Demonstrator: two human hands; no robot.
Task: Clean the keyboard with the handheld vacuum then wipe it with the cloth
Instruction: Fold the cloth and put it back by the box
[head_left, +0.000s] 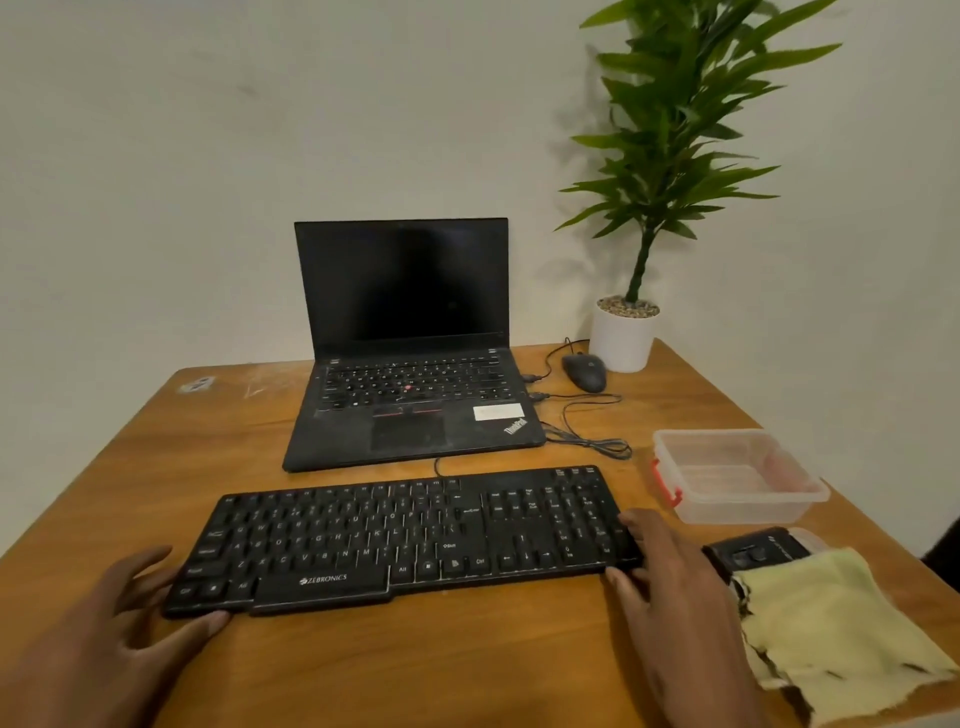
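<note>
A black wired keyboard (405, 538) lies flat across the near half of the wooden table (156, 467). My left hand (119, 623) touches its near left corner, the thumb against the front edge and the fingers spread along the left end. My right hand (675, 587) rests at the right end, fingers straight against the side and front corner. To the right lies a pale yellow cloth (831, 629), frayed at its edges. A small black device (756, 553), which may be the handheld vacuum, pokes out from behind the cloth.
An open black laptop (410, 364) with a dark screen stands behind the keyboard. A black mouse (584, 371) and loose cables (587, 441) lie to its right. A potted plant (623, 332) stands at the back right. An empty clear plastic box (737, 475) sits right of the keyboard.
</note>
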